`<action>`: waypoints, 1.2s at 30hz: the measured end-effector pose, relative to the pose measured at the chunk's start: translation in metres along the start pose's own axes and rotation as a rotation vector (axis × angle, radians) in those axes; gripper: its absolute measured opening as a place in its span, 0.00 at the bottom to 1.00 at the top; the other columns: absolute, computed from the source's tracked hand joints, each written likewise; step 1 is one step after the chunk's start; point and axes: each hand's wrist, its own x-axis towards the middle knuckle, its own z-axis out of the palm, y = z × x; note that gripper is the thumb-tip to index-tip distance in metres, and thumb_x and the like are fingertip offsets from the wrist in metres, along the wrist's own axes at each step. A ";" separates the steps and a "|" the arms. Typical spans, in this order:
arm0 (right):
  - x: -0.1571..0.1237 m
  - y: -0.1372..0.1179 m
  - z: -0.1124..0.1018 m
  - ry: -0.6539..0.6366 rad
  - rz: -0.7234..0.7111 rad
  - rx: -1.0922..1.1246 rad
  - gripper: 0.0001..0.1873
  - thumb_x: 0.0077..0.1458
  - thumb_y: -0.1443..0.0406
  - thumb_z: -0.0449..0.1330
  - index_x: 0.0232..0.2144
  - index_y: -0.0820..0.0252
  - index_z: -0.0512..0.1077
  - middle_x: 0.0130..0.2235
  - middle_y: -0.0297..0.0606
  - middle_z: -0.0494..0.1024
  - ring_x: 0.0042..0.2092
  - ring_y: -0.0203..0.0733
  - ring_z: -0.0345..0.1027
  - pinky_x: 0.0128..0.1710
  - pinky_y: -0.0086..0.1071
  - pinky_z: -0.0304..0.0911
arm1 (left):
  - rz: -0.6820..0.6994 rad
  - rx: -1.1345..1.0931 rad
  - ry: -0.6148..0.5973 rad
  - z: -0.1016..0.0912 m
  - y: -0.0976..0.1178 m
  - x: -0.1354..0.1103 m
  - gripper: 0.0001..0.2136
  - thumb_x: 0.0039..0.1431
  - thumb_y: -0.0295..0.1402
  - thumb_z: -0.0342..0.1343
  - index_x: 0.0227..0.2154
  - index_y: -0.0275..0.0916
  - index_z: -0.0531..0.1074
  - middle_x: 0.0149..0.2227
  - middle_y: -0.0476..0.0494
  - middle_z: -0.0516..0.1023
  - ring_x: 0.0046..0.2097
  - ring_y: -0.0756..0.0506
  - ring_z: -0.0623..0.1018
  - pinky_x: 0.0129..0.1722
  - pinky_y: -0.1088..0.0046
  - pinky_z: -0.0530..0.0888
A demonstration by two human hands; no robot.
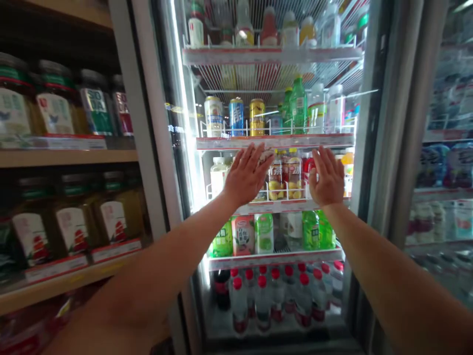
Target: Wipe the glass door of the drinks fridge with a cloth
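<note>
Left hand [246,178], centre of frame: fingers straight, slightly spread. Right hand [328,180], right of centre: fingers extended, thumb apart. Yellow-capped bottles [294,172] between them, mid-frame, inside lit drinks cooler [379,123]. Contact, either hand: cannot tell

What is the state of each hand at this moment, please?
Left hand: open, fingers extended; whether it holds the pale thing beside it, I cannot tell.
Right hand: open, fingers extended, nothing visibly held.
</note>
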 end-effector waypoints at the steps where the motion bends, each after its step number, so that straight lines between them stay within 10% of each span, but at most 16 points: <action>1: 0.000 0.000 0.000 0.002 0.000 -0.005 0.29 0.68 0.62 0.46 0.69 0.55 0.59 0.69 0.39 0.61 0.71 0.46 0.54 0.71 0.50 0.50 | 0.040 -0.011 -0.010 0.002 0.003 -0.002 0.24 0.72 0.31 0.51 0.68 0.42 0.62 0.73 0.37 0.53 0.74 0.35 0.48 0.73 0.49 0.52; 5: 0.000 0.001 0.001 0.011 -0.006 -0.004 0.28 0.69 0.62 0.46 0.69 0.56 0.60 0.69 0.39 0.61 0.71 0.46 0.53 0.71 0.49 0.50 | 0.256 -0.034 -0.083 0.005 0.005 -0.005 0.27 0.70 0.30 0.54 0.69 0.44 0.60 0.73 0.39 0.53 0.74 0.36 0.50 0.73 0.49 0.50; 12: 0.000 0.001 0.000 -0.017 0.011 0.022 0.30 0.68 0.63 0.47 0.70 0.53 0.58 0.70 0.38 0.60 0.72 0.47 0.51 0.72 0.50 0.48 | 0.091 0.026 0.015 0.005 0.011 -0.003 0.22 0.72 0.32 0.51 0.67 0.42 0.63 0.72 0.35 0.55 0.74 0.35 0.52 0.71 0.49 0.54; 17: 0.000 0.002 0.000 -0.008 -0.004 0.004 0.29 0.69 0.62 0.46 0.70 0.55 0.58 0.70 0.39 0.59 0.72 0.46 0.51 0.71 0.49 0.49 | 0.317 0.010 -0.049 0.008 0.011 0.001 0.23 0.72 0.32 0.51 0.68 0.46 0.62 0.72 0.40 0.56 0.73 0.36 0.55 0.72 0.51 0.53; 23: 0.000 0.003 0.001 -0.012 -0.008 0.002 0.29 0.68 0.63 0.46 0.69 0.56 0.59 0.70 0.39 0.59 0.72 0.46 0.51 0.71 0.49 0.48 | 0.059 0.031 0.038 0.010 0.011 0.008 0.22 0.73 0.33 0.51 0.68 0.42 0.63 0.72 0.36 0.55 0.73 0.34 0.53 0.71 0.47 0.53; 29: 0.000 0.003 0.002 -0.019 0.005 -0.004 0.29 0.69 0.63 0.46 0.69 0.56 0.59 0.70 0.39 0.59 0.72 0.45 0.50 0.72 0.48 0.47 | 0.389 0.035 -0.012 0.014 0.018 0.006 0.23 0.71 0.32 0.52 0.67 0.44 0.63 0.71 0.42 0.58 0.72 0.36 0.58 0.72 0.50 0.53; 36: 0.001 0.002 0.000 -0.023 0.006 0.006 0.29 0.68 0.63 0.46 0.69 0.55 0.59 0.70 0.40 0.60 0.72 0.45 0.50 0.72 0.49 0.48 | 0.115 0.065 0.085 0.009 -0.004 0.023 0.23 0.74 0.35 0.49 0.68 0.44 0.62 0.72 0.36 0.56 0.72 0.34 0.56 0.71 0.48 0.54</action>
